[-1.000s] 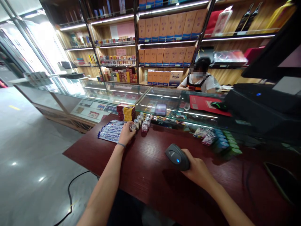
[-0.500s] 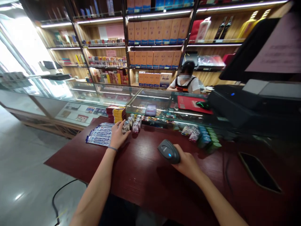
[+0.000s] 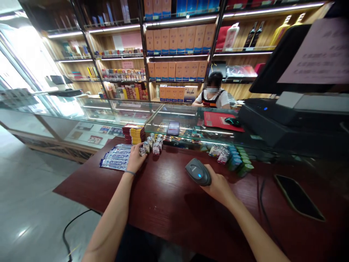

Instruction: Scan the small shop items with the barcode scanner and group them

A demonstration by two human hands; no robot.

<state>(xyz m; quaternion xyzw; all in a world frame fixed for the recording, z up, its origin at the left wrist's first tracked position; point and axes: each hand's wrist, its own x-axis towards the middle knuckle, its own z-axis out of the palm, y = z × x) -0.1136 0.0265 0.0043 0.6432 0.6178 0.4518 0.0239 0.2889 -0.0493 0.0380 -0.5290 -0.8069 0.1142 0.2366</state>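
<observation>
My left hand [image 3: 135, 158] is at the near left end of a group of small clear jars with silvery lids [image 3: 156, 148]. Its thumb and fingers close around the nearest jar [image 3: 142, 151], which stands on the dark red-brown table [image 3: 163, 193]. Beside and partly behind this hand lie long blue-and-white packets [image 3: 116, 157] in a row. My right hand [image 3: 219, 183] grips a dark grey barcode scanner [image 3: 198, 171] with a blue light, held above the table and pointing left and away. The grip under the scanner is mostly hidden.
Red and yellow packs [image 3: 133, 134] stand stacked behind the jars. Blue and green cans [image 3: 240, 160] and more jars are at the right. A phone [image 3: 298, 196] and black cable lie nearer. Beyond are the glass counter [image 3: 185, 118], a monitor [image 3: 283, 62], and a seated person [image 3: 214, 95].
My left hand has drawn back slightly, and its fingers have curled in around the nearest jar, leaving the others more exposed. The scanner in my right hand has shifted slightly right.
</observation>
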